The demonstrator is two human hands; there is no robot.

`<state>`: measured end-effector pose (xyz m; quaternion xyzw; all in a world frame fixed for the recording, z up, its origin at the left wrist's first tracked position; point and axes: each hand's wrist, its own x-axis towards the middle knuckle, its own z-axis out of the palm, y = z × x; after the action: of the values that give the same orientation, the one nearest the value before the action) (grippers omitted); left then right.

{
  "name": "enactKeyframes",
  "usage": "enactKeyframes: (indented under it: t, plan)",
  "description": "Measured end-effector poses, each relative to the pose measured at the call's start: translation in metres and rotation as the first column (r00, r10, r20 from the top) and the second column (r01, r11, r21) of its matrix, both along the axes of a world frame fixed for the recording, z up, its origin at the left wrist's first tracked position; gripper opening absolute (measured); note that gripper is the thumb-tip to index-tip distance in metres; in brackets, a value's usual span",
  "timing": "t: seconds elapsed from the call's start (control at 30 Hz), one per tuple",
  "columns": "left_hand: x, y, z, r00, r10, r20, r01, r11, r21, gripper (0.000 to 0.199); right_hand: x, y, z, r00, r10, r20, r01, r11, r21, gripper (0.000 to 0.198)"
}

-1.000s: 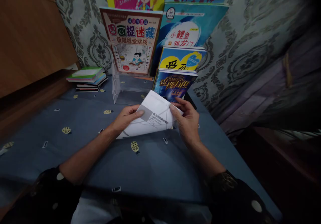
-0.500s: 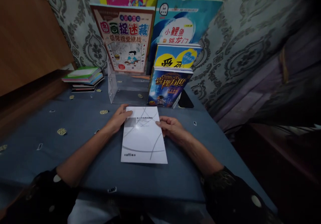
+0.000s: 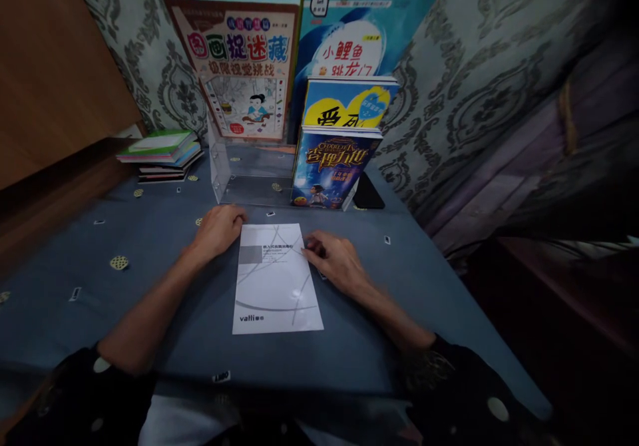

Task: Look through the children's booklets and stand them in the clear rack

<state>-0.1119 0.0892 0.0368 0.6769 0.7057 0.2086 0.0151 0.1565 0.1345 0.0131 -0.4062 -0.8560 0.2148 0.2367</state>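
A white booklet (image 3: 277, 286) with grey curved lines and "vatti" print lies flat on the blue-grey tablecloth in front of me. My left hand (image 3: 219, 229) rests by its upper left corner, fingers loosely bent and holding nothing. On the other side, my right hand (image 3: 334, 259) has its thumb tip at the booklet's right edge, with a gap between thumb and curled fingers. Beyond both hands stands a clear acrylic book rack (image 3: 217, 176). In its lower right front is a dark blue book (image 3: 332, 170); its lower left front slot shows no book.
More books stand in the rack: a brown-bordered picture book (image 3: 239, 66), a yellow-and-blue book (image 3: 347, 103) and a teal book (image 3: 369, 20). A stack of thin books (image 3: 160, 153) lies at left. A black flat object (image 3: 368, 193) lies behind the rack's right side.
The booklet has come down flat on the table, slightly nearer me and to the left. My left hand has let go and moved left off its corner; my right fingers have loosened.
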Motion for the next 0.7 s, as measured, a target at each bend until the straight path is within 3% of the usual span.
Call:
enactKeyframes:
  t: [0.13,0.33,0.7]
  plan:
    - [0.002,-0.008,0.008,0.999,0.013,-0.033,-0.016,0.996,-0.086,0.035,-0.003,-0.004,-0.005,0.998,0.016,0.061,-0.021,0.996,0.081,0.017]
    - [0.009,-0.015,0.007,0.994,-0.082,-0.072,0.069,0.984,-0.165,0.037,-0.004,-0.005,-0.007,0.993,0.085,0.085,-0.097,0.983,0.154,0.015]
    - [0.019,-0.012,-0.007,0.957,-0.289,-0.04,0.282,0.951,-0.126,0.04,-0.007,-0.007,-0.01,0.987,0.149,0.062,-0.158,0.971,0.18,0.017]
